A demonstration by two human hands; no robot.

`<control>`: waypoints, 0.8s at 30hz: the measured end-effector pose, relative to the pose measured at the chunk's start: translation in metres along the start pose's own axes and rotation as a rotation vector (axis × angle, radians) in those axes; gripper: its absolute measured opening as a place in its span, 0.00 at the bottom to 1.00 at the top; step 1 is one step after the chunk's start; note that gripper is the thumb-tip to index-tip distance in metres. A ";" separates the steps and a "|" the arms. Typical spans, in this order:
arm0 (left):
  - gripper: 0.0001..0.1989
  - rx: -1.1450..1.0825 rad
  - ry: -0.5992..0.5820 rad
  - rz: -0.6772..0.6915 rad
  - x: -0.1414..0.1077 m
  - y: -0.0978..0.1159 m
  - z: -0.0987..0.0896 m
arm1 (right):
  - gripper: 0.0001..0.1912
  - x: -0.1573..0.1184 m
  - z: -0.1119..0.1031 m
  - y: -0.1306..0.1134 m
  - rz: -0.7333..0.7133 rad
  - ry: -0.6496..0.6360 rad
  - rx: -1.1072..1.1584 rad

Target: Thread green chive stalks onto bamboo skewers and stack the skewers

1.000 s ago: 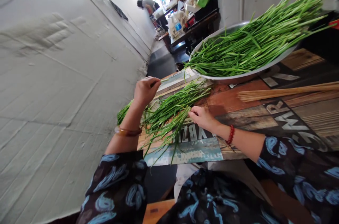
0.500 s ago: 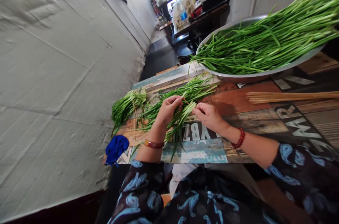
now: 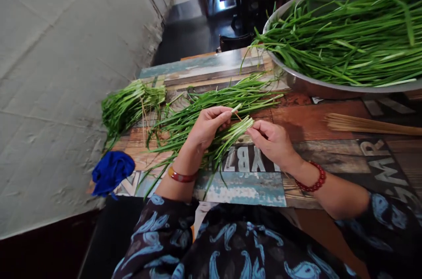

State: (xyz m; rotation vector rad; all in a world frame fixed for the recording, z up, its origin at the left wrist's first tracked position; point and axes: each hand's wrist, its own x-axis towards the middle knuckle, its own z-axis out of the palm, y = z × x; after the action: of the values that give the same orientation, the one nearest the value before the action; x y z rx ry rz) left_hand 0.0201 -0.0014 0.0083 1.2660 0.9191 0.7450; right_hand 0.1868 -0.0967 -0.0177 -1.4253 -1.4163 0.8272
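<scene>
wood-print tabletop (image 3: 310, 151), blue cloth (image 3: 113, 172) now visible, left grip (image 3: 232, 116) pinching one stalk (image 3: 236, 108)

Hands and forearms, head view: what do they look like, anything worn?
Both ungloved. Left hand: smooth, glossy amber-and-reddish bangle at the wrist. Right hand: bracelet of round, dark-red beads. Loose, near-black sleeves with a light-blue paisley print stop short of both wrists, leaving the lower forearms bare.
</scene>
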 end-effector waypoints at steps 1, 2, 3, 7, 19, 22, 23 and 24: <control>0.14 -0.001 0.004 0.003 0.000 0.000 0.000 | 0.12 0.000 0.000 -0.001 0.008 -0.001 -0.008; 0.14 0.000 0.009 0.005 0.000 0.000 0.000 | 0.12 -0.001 0.000 -0.001 0.013 -0.002 -0.016; 0.14 0.001 0.017 0.008 0.000 0.000 -0.001 | 0.11 -0.001 0.000 -0.001 0.016 -0.003 -0.021; 0.13 -0.007 0.025 0.008 -0.001 -0.002 0.000 | 0.11 -0.002 0.000 -0.002 0.017 -0.003 -0.032; 0.11 0.001 0.032 0.019 -0.001 -0.004 0.000 | 0.10 -0.004 0.000 -0.003 -0.025 0.019 -0.022; 0.11 0.009 0.037 0.023 0.000 -0.004 0.000 | 0.10 -0.004 0.000 -0.003 -0.031 0.020 -0.031; 0.11 0.010 0.037 0.023 0.000 -0.004 0.000 | 0.10 -0.004 0.000 -0.003 -0.033 0.019 -0.039; 0.11 0.010 0.036 0.023 0.000 -0.004 0.000 | 0.10 -0.004 0.000 -0.003 -0.034 0.018 -0.045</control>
State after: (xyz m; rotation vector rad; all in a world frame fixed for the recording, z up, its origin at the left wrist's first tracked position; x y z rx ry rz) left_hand 0.0197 -0.0024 0.0042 1.2774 0.9396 0.7849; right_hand 0.1849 -0.1012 -0.0157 -1.4348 -1.4499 0.7632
